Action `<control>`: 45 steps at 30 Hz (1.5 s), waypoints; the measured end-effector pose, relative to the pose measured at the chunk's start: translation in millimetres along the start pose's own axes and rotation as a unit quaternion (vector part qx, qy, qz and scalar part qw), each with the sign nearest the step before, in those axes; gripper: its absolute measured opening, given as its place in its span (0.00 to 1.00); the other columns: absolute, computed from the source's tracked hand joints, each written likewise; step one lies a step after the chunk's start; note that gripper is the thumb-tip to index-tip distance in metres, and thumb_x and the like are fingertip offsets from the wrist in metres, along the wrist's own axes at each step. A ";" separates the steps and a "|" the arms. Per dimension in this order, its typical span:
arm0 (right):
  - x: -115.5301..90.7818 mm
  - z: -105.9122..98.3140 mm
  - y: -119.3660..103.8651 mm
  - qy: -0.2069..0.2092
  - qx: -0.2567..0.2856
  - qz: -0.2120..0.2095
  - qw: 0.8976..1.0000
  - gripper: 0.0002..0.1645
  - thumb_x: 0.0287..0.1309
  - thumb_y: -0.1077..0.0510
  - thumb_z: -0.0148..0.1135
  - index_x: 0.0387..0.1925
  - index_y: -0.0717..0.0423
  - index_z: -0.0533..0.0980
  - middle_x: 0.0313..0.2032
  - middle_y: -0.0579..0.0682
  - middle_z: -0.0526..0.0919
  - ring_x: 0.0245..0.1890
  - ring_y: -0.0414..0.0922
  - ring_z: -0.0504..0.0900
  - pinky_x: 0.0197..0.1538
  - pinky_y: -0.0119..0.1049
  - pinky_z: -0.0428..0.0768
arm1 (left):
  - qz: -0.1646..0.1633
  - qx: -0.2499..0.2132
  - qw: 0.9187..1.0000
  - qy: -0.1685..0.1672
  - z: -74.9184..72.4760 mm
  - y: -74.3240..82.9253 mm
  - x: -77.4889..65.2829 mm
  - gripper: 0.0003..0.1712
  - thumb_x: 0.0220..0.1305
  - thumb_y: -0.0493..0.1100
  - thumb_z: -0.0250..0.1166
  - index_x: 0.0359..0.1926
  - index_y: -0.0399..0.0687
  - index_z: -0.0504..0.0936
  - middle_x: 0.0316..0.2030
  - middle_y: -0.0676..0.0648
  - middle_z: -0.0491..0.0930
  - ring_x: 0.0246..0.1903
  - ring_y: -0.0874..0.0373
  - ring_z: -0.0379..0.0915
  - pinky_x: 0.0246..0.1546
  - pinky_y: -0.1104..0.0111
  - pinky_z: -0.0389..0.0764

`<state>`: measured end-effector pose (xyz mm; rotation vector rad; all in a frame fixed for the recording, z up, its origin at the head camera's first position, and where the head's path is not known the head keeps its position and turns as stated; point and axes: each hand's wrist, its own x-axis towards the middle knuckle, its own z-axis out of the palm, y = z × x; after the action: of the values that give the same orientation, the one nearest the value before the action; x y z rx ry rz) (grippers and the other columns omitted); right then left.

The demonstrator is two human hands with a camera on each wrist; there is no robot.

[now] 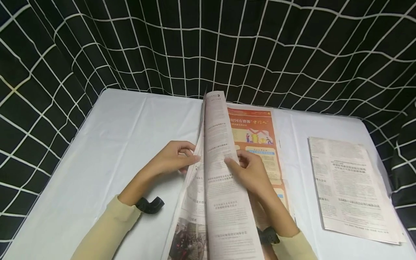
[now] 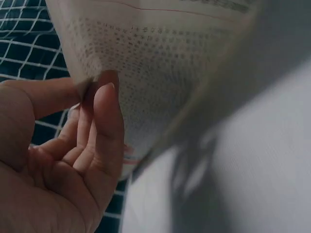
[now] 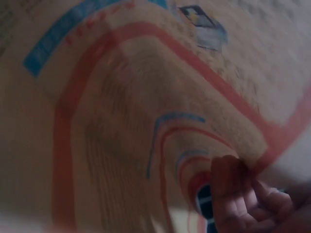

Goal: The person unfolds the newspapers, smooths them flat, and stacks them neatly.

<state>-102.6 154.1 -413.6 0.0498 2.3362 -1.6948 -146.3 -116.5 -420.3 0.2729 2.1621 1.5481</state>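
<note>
A newspaper (image 1: 222,202) stands partly lifted over the white table, its pages bent up along a fold. My left hand (image 1: 172,159) pinches its left edge between thumb and fingers; the left wrist view shows a printed sheet (image 2: 155,73) drooping from that pinch. At the right edge of the raised page, my right hand (image 1: 251,171) grips the paper, thumb on the near face and fingers behind. An orange page (image 1: 274,144) with cartoon figures lies flat to the right, partly hidden under the right arm. The right wrist view shows red-framed print on the curving sheet (image 3: 121,87).
Another folded newspaper (image 1: 351,191) lies on the right side of the white-covered table (image 1: 123,119). A black cloth with a white grid (image 1: 201,47) hangs around the back and sides. Black bands (image 1: 151,205) sit on both wrists.
</note>
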 end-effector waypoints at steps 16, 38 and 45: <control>-18.5 -82.5 20.1 0.101 -0.032 0.006 0.994 0.32 0.72 0.49 0.68 0.67 0.63 0.73 0.36 0.34 0.84 0.33 0.33 0.87 0.36 0.30 0.87 | -0.042 0.014 0.995 0.092 -68.4 -50.9 -43.9 0.34 0.74 0.45 0.69 0.71 0.28 0.71 0.46 0.35 0.88 0.27 0.61 0.84 0.32 0.69 0.86; -27.4 -180.8 48.3 0.063 0.117 -0.001 0.991 0.35 0.71 0.63 0.66 0.74 0.45 0.66 0.39 0.33 0.91 0.32 0.32 0.85 0.37 0.24 0.79 | -0.108 0.115 0.969 0.192 -158.8 -87.6 -95.3 0.35 0.78 0.52 0.63 0.68 0.25 0.74 0.41 0.48 0.87 0.30 0.69 0.79 0.31 0.70 0.84; -32.8 -192.0 60.9 0.107 0.034 0.054 0.992 0.48 0.73 0.52 0.66 0.84 0.56 0.54 0.38 0.28 0.86 0.34 0.30 0.84 0.36 0.23 0.80 | -0.091 0.170 0.946 0.260 -176.1 -92.3 -106.6 0.31 0.76 0.48 0.64 0.62 0.21 0.78 0.48 0.28 0.85 0.34 0.63 0.78 0.29 0.76 0.80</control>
<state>-95.6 357.9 -407.4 0.3804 2.3738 -1.7929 -127.6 -341.0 -434.0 -0.2577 2.7699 1.2297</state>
